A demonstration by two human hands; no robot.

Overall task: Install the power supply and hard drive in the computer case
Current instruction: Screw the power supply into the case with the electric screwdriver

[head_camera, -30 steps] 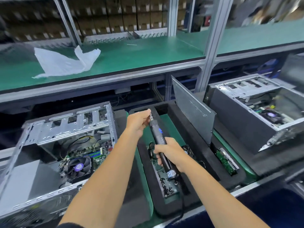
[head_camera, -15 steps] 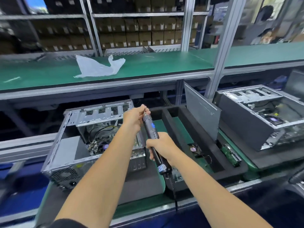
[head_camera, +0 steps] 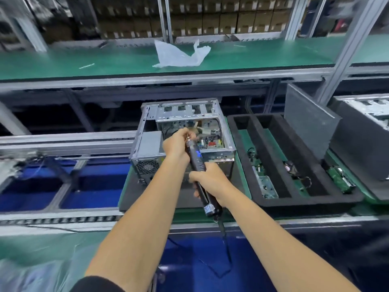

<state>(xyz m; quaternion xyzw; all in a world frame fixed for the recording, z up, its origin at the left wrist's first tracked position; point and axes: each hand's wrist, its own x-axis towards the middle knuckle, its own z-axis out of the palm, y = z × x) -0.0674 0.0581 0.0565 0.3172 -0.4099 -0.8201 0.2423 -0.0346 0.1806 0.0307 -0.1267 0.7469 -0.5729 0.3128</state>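
Computer case (head_camera: 185, 131), open-topped, standing on a dark foam pad just beyond both hands, circuit board and cables visible inside; grey power supply (head_camera: 147, 152) seated in its near-left corner, fan grille facing the camera.

Head view: right hand (head_camera: 210, 182) wrapped around the black body of an electric screwdriver (head_camera: 197, 167), fingers curled tight on the grip, blue light glowing just above them. Tool tilted, tip end pointing up and away over the case opening, cord trailing down from its butt end below the right fingers. Left hand (head_camera: 179, 144) at the tool's upper end, fingers pinching around the metal collar and bit; whether a screw sits between the fingertips cannot be told. Left fingers hovering over the case's open top, just right of the power supply.

To the right of the right fingers, well apart: a black foam tray (head_camera: 263, 199) with long slots, holding circuit boards and small parts on green lining. A grey panel (head_camera: 309, 123) standing upright behind the tray. Farther right, part of a second case (head_camera: 366, 131) at the frame edge.

Beyond the fingers, above the case: a green-topped table (head_camera: 105, 60) carrying a crumpled white plastic bag (head_camera: 181, 53).
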